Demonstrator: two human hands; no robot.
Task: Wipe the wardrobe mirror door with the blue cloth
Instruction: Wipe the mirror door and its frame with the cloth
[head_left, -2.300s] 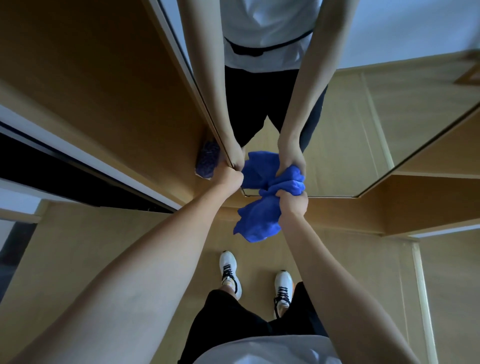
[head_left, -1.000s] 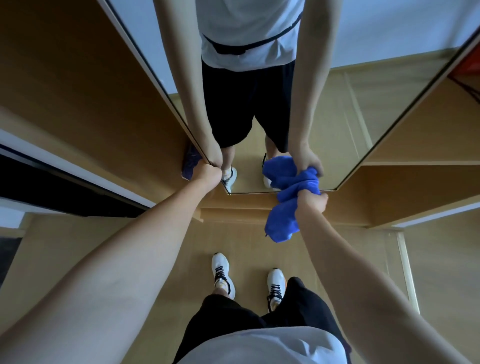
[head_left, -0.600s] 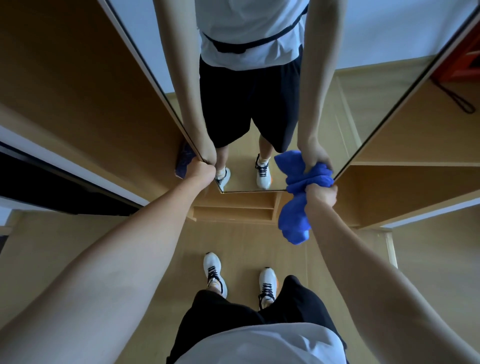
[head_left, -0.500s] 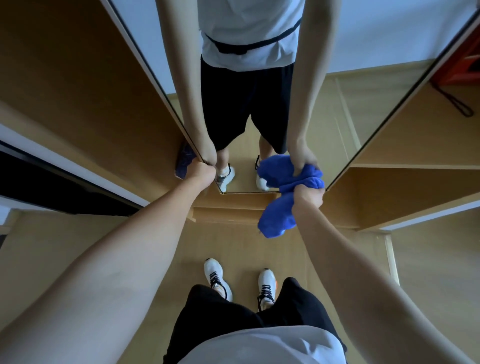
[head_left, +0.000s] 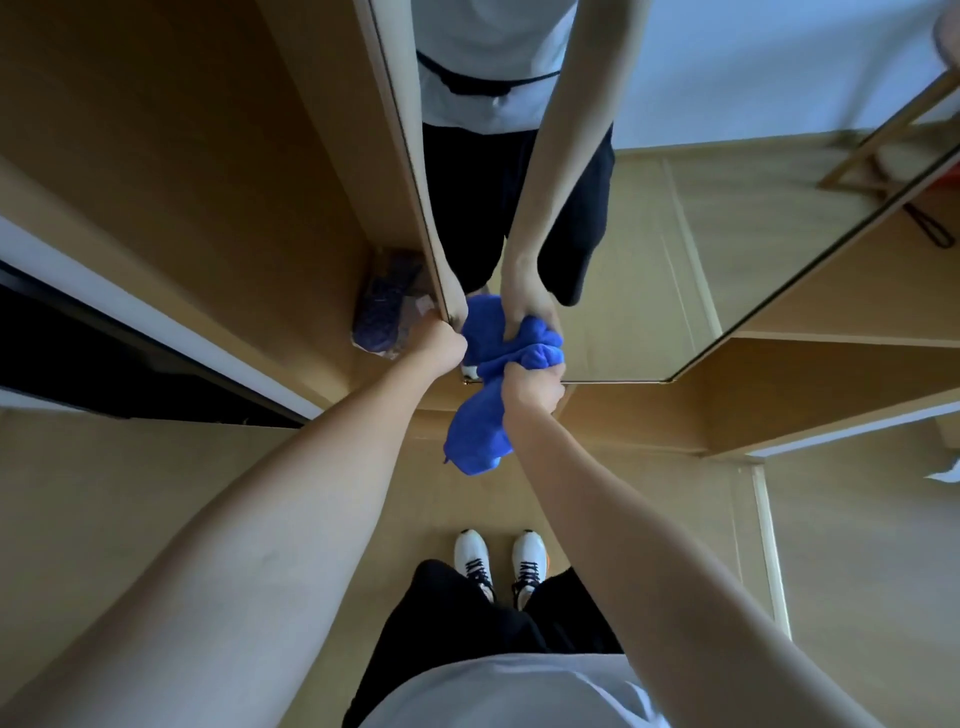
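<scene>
The right hand (head_left: 532, 387) has its grip closed round the bunched blue cloth (head_left: 480, 421), pressing it against the lower left corner of the wardrobe mirror door (head_left: 649, 291), just past 12 o'clock from the person's white shoes (head_left: 498, 564); the loose end hangs toward 6 o'clock. At 9 o'clock from the cloth, touching it, the left hand (head_left: 440, 347) is curled in a fist on the door's left edge. A dark purple bundle (head_left: 387, 306), perhaps a bag, lies inside the wardrobe (head_left: 208, 156) beyond.
</scene>
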